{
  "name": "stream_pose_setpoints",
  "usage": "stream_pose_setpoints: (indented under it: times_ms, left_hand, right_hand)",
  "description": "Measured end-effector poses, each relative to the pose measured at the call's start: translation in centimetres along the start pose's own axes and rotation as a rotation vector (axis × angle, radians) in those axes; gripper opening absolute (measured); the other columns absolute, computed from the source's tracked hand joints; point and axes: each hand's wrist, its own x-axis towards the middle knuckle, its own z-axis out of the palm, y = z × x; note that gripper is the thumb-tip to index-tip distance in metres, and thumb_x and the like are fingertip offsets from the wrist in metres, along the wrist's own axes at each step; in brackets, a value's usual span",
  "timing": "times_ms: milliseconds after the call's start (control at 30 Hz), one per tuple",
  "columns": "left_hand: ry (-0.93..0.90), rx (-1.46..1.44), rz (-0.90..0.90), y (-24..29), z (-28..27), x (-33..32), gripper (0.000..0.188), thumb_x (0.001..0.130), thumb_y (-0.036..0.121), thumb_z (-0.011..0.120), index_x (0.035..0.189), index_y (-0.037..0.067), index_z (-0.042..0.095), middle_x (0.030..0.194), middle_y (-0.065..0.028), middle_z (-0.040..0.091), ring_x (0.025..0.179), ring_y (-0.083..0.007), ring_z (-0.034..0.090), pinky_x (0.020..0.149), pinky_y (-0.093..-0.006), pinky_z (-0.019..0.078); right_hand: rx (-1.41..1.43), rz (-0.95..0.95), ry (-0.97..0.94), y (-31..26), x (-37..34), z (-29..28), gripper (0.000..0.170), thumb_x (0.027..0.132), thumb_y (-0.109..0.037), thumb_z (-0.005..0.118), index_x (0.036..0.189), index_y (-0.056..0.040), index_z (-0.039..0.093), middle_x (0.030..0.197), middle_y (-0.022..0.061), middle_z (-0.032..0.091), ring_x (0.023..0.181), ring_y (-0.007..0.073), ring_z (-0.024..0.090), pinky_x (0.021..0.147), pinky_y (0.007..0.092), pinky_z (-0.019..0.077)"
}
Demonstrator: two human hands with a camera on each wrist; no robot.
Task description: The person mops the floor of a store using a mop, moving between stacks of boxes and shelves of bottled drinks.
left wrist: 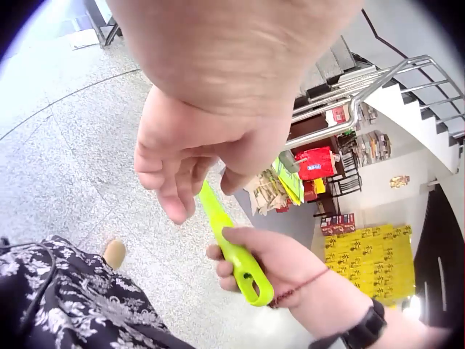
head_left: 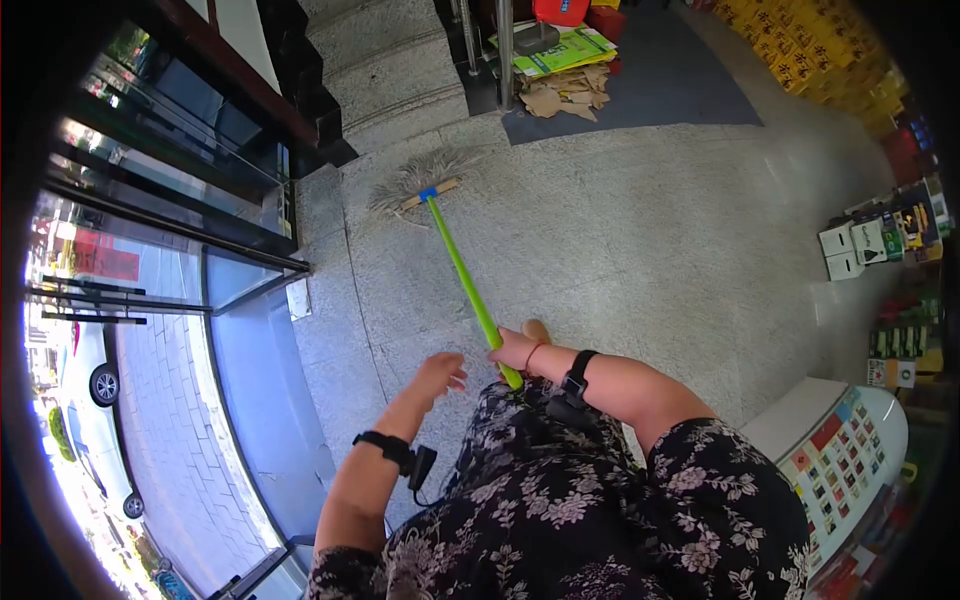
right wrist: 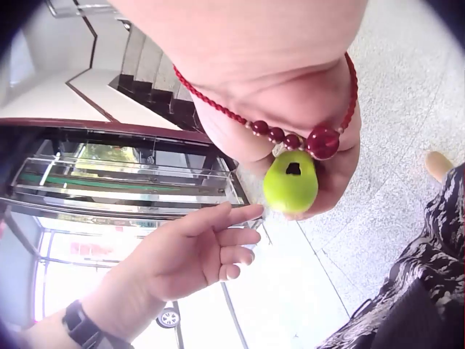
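Right now, I have the string mop (head_left: 460, 265) running through the middle of the head view, its green handle slanting from the centre up toward the upper left. Its grey strands (head_left: 425, 172) lie spread on the speckled floor (head_left: 640, 250) near the foot of the stone steps (head_left: 385, 65), with a blue clamp (head_left: 429, 193) joining handle and crossbar. I see the right hand (head_left: 515, 350) closed round the handle close to its top end, thumb laid along it in the left wrist view; a red beaded bracelet (right wrist: 322, 142) sits on that wrist. The left hand (head_left: 438, 376) holds nothing: its fingers are loosely spread and slightly bent, just left of the handle and apart from it. At the left edge of my head view, glass doors (head_left: 165, 285) show a white car (head_left: 92, 450) outside. Flattened cardboard (head_left: 568, 95) lies at top centre beside a dark mat (head_left: 670, 95), yellow cartons (head_left: 795, 45) fill the upper right, and small boxes (head_left: 850, 245) stand at the right edge.
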Motion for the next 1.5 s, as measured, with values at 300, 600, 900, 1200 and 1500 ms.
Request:
stream_pose_setpoints:
  times_ms: [300, 600, 900, 1200, 1500]
  left_hand:
    - [0.199, 0.065, 0.104, 0.2, 3.6, 5.6, 0.052, 0.08, 0.042, 0.053, 0.11, -0.001, 0.049, 0.087, -0.0134, 0.059, 0.062, -0.0197, 0.06, 0.04, -0.0288, 0.0353]
    - [0.133, -0.08, 0.04, 2.1, 15.5, 7.8, 0.063, 0.072, 0.04, 0.066, 0.103, -0.013, 0.051, 0.084, -0.0212, 0.059, 0.058, -0.0295, 0.062, 0.048, -0.0351, 0.0541]
    - [-0.036, -0.077, -0.194, 0.6, 23.3, 9.0, 0.024, 0.074, 0.015, 0.061, 0.078, -0.004, 0.047, 0.064, -0.0154, 0.055, 0.04, -0.0216, 0.052, 0.036, -0.0338, 0.0447]
    - [0.03, 0.112, -0.113, 3.1, 15.3, 16.1, 0.034, 0.075, 0.023, 0.059, 0.087, -0.007, 0.047, 0.055, -0.008, 0.048, 0.04, -0.016, 0.047, 0.032, -0.0308, 0.0326]
    - [0.41, 0.044, -0.013, 5.1, -3.3, 32.5, 0.031, 0.077, 0.021, 0.055, 0.094, -0.003, 0.049, 0.065, -0.0145, 0.054, 0.045, -0.0239, 0.052, 0.037, -0.0368, 0.0404]
  right_hand:
    - [-0.027, 0.036, 0.044, 1.6, -11.2, -0.5, 0.055, 0.081, -0.015, 0.049, 0.129, -0.0039, 0.025, 0.072, 0.011, 0.055, 0.05, 0.0215, 0.056, 0.038, 0.0331, 0.044]
    - [-0.186, 0.104, -0.157, 2.3, -26.4, -3.9, 0.058, 0.086, -0.02, 0.048, 0.131, -0.0012, 0.018, 0.071, 0.0089, 0.054, 0.046, 0.0158, 0.054, 0.037, 0.027, 0.0423]
    - [-0.808, -0.14, 0.08, 9.1, -33.8, -7.3, 0.064, 0.082, -0.021, 0.051, 0.138, -0.0117, 0.021, 0.067, 0.018, 0.058, 0.053, 0.0304, 0.058, 0.05, 0.0395, 0.0468]
    - [-0.994, -0.116, 0.119, 3.6, -24.2, -8.4, 0.058, 0.08, -0.016, 0.048, 0.134, -0.0066, 0.027, 0.066, 0.02, 0.059, 0.057, 0.0334, 0.06, 0.05, 0.0417, 0.0481]
    - [-1.027, -0.286, 0.202, -7.6, -5.6, -7.9, 0.06, 0.082, -0.019, 0.049, 0.135, -0.0087, 0.025, 0.061, 0.017, 0.058, 0.057, 0.0331, 0.059, 0.051, 0.043, 0.047]
